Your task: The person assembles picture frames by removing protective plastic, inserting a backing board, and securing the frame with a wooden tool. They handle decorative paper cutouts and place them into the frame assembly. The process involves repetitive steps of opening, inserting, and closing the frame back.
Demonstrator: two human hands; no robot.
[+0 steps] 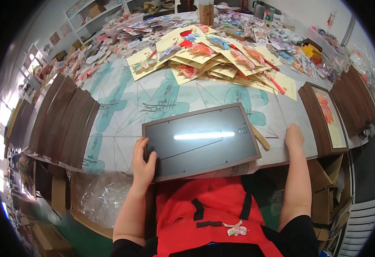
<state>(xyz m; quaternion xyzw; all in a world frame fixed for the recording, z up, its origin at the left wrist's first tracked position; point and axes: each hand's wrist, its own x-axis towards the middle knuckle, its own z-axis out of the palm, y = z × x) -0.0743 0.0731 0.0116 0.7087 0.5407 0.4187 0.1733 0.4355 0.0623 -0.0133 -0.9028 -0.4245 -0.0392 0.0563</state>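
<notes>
A dark brown picture frame (196, 160) lies face down and slightly turned at the table's near edge, its black backing board up. Along its left side my left hand (143, 160) grips the rim, thumb on top. To the right of the frame, my right hand (294, 136) rests on the table with its fingers curled in; whatever they hold, if anything, is hidden. A flat wooden stick (261, 138) pokes out from under the frame's right side, between it and my right hand.
Brown frames (63, 120) stand stacked at the left, and more (356, 103) at the right beside a frame holding a red picture (328, 115). Cream cards (221, 60) with colourful figures and red tassels are heaped mid-table. An open carton with clear plastic (103, 199) sits below the edge.
</notes>
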